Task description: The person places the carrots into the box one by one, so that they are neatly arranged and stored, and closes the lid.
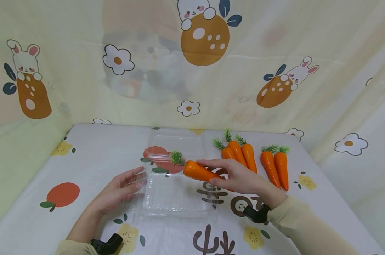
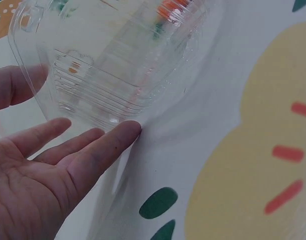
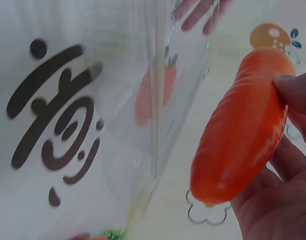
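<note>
A clear plastic clamshell box lies with its lid folded back, in the middle of the table. My left hand is at its left side; in the left wrist view the hand's straight fingertips are right at the box's ribbed wall. With thumb and fingers, my right hand grips an orange toy carrot by its narrow part. The carrot's green leafy top points left, over the box. In the right wrist view the carrot hides part of the fingers.
Beyond the right hand lies a group of three carrots, partly covered by that hand. Two more carrots lie farther right. A printed cloth covers the table, and a patterned curtain hangs behind and at the sides.
</note>
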`<state>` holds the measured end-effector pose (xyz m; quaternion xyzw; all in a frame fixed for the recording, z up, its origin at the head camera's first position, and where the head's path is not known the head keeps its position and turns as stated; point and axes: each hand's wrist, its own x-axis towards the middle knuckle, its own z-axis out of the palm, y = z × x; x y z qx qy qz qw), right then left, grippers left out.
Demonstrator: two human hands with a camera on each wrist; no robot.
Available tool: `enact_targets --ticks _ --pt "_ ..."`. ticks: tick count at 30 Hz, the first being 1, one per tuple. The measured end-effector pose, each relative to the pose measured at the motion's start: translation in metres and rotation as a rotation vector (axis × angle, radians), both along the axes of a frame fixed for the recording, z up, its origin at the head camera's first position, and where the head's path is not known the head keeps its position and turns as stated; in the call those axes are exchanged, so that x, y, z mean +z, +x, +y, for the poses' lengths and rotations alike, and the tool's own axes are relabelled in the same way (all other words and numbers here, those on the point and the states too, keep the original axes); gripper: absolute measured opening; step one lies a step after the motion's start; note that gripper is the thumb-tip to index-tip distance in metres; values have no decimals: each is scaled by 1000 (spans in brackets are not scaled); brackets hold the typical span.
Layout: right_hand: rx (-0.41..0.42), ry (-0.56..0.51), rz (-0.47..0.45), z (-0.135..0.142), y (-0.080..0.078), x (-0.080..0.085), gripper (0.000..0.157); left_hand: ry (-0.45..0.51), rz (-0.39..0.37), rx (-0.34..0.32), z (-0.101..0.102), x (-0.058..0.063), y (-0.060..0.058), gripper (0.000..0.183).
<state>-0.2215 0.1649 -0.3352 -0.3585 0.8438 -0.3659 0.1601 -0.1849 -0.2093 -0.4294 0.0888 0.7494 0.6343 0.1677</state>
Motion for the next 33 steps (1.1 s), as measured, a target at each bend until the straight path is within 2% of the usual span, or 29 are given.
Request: enact_targets --ticks 19,27,33 --pt "148 113 -68 -55 2 -8 58 -29 -27 40 2 1 0 67" --pt "160 211 -78 -64 4 -16 57 -20 -2 21 2 1 0 70" --pt "214 249 -84 -69 6 -22 55 16 24 -14 0 -1 1 68"
